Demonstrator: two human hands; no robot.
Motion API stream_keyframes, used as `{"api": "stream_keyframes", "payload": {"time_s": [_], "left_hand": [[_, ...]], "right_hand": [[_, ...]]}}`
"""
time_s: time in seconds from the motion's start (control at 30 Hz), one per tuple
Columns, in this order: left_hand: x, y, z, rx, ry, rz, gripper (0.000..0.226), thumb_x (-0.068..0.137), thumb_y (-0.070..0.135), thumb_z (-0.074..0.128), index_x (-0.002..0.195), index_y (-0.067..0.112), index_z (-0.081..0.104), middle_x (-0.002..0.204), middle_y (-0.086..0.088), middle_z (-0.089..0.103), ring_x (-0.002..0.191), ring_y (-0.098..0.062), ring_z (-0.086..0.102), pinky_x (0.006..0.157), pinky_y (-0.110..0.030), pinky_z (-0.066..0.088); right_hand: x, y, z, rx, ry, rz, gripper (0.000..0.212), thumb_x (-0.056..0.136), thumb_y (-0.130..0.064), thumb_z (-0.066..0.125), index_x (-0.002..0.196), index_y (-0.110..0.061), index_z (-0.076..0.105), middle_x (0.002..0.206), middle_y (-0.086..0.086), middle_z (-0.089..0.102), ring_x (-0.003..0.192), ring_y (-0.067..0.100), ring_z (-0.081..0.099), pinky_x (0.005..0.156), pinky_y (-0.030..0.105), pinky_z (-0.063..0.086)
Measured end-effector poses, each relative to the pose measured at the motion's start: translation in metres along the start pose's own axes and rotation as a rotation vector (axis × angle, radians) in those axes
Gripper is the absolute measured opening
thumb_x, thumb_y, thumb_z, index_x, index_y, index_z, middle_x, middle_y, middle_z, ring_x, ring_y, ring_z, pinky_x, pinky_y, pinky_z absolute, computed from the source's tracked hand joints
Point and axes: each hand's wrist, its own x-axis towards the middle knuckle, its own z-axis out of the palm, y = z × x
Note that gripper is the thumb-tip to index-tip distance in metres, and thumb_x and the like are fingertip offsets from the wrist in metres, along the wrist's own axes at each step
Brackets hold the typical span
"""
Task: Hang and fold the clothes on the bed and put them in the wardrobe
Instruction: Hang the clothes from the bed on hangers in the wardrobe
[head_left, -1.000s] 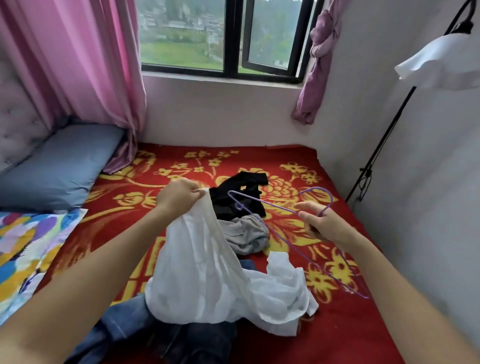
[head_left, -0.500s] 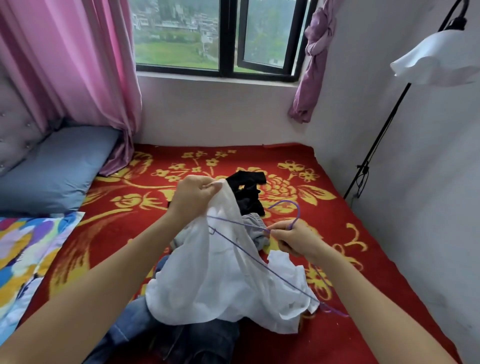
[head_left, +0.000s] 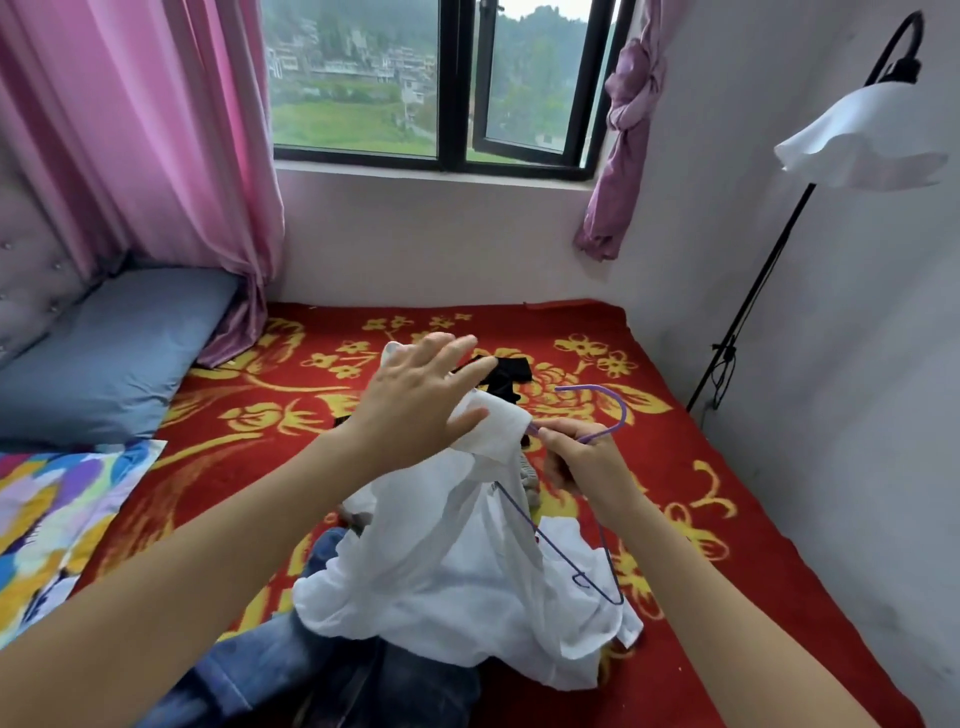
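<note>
The left hand (head_left: 421, 400) rests spread (fingers straight) on the white shirt (head_left: 441, 577); the right hand (head_left: 584, 465) pinches the purple hanger (head_left: 621, 411).

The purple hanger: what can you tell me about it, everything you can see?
The purple hanger is thin, like coated wire, with a curved hook and slim arms. The right hand pinches it just below the hook and holds it tilted above the bed. One arm seems tucked inside the white garment; the other slopes down across the cloth to a bent end.
</note>
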Motion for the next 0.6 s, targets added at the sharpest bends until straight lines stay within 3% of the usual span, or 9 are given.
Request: {"api": "stream_keyframes", "payload": {"time_s": [0.07, 0.13, 0.2, 0.23, 0.3, 0.4, 0.43, 0.5, 0.6], "left_hand": [[0.011, -0.004, 0.012, -0.055, -0.278, 0.027, 0.050, 0.095, 0.043, 0.044, 0.142, 0.025, 0.038, 0.143, -0.001, 0.043, 0.135, -0.023, 0.033, 0.111, -0.040, 0.020], [0.018, -0.008, 0.019, -0.167, -0.339, 0.037, 0.038, 0.097, 0.036, 0.044, 0.133, 0.025, 0.050, 0.125, -0.002, 0.056, 0.119, -0.021, 0.047, 0.098, -0.026, 0.029], [0.025, -0.011, 0.016, -0.366, -0.266, 0.021, 0.022, 0.094, 0.020, 0.054, 0.110, 0.014, 0.068, 0.097, -0.008, 0.062, 0.092, -0.027, 0.057, 0.073, -0.026, 0.037], [0.028, -0.014, 0.014, -0.419, -0.237, 0.025, 0.017, 0.092, 0.013, 0.057, 0.101, 0.009, 0.071, 0.089, -0.011, 0.061, 0.083, -0.029, 0.057, 0.067, -0.030, 0.039], [0.034, -0.023, 0.010, -0.422, -0.177, 0.033, 0.012, 0.088, 0.006, 0.062, 0.090, 0.003, 0.073, 0.082, -0.013, 0.061, 0.074, -0.031, 0.057, 0.064, -0.035, 0.043], [0.047, -0.040, -0.001, -0.420, -0.008, -0.065, 0.009, 0.083, 0.001, 0.065, 0.087, -0.001, 0.074, 0.072, -0.005, 0.054, 0.063, -0.023, 0.051, 0.063, -0.026, 0.037], [0.050, -0.045, -0.005, -0.416, 0.042, -0.099, 0.009, 0.083, 0.001, 0.066, 0.087, -0.001, 0.074, 0.071, -0.003, 0.053, 0.062, -0.021, 0.049, 0.064, -0.024, 0.034], [0.055, -0.052, -0.014, -0.402, 0.116, -0.137, 0.010, 0.083, 0.003, 0.066, 0.087, -0.001, 0.074, 0.072, -0.010, 0.057, 0.063, -0.022, 0.051, 0.063, -0.023, 0.033], [0.057, -0.054, -0.030, -0.417, 0.189, -0.156, 0.011, 0.084, 0.003, 0.066, 0.090, -0.002, 0.073, 0.075, -0.018, 0.061, 0.064, -0.025, 0.052, 0.064, -0.026, 0.038]], "right_hand": [[-0.001, -0.004, 0.000, -0.036, -0.006, -0.036, 0.020, 0.094, 0.002, 0.046, 0.095, 0.002, 0.066, 0.040, 0.003, 0.045, 0.031, 0.006, 0.036, 0.034, 0.015, 0.028], [-0.001, -0.009, -0.001, -0.083, -0.029, -0.073, 0.021, 0.094, 0.002, 0.047, 0.088, -0.004, 0.066, 0.039, 0.000, 0.047, 0.030, 0.006, 0.038, 0.035, 0.015, 0.028], [-0.003, -0.013, -0.007, -0.112, -0.021, -0.102, 0.021, 0.093, -0.001, 0.050, 0.081, -0.009, 0.066, 0.041, -0.001, 0.052, 0.033, 0.007, 0.041, 0.037, 0.015, 0.031], [-0.003, -0.015, -0.010, -0.119, 0.003, -0.130, 0.019, 0.092, -0.002, 0.053, 0.080, -0.010, 0.066, 0.046, -0.001, 0.056, 0.037, 0.008, 0.045, 0.041, 0.014, 0.035], [0.000, -0.014, -0.020, -0.252, 0.131, -0.220, 0.008, 0.090, -0.006, 0.059, 0.089, -0.009, 0.066, 0.068, -0.003, 0.065, 0.062, 0.008, 0.056, 0.058, 0.011, 0.041], [0.006, -0.004, -0.038, -0.522, 0.506, -0.311, 0.018, 0.091, -0.013, 0.058, 0.106, -0.008, 0.066, 0.095, -0.004, 0.062, 0.092, 0.010, 0.051, 0.078, 0.014, 0.036], [0.006, 0.002, -0.043, -0.522, 0.586, -0.304, 0.017, 0.092, -0.012, 0.056, 0.104, -0.007, 0.067, 0.095, -0.002, 0.062, 0.092, 0.012, 0.052, 0.080, 0.019, 0.037], [0.006, 0.016, -0.046, -0.524, 0.625, -0.245, 0.015, 0.092, -0.007, 0.052, 0.093, -0.001, 0.066, 0.081, 0.006, 0.063, 0.074, 0.016, 0.053, 0.066, 0.026, 0.038], [0.008, 0.049, -0.037, -0.566, 0.492, -0.114, 0.017, 0.090, -0.004, 0.050, 0.080, 0.000, 0.064, 0.059, 0.011, 0.057, 0.051, 0.021, 0.046, 0.051, 0.035, 0.037]]}}
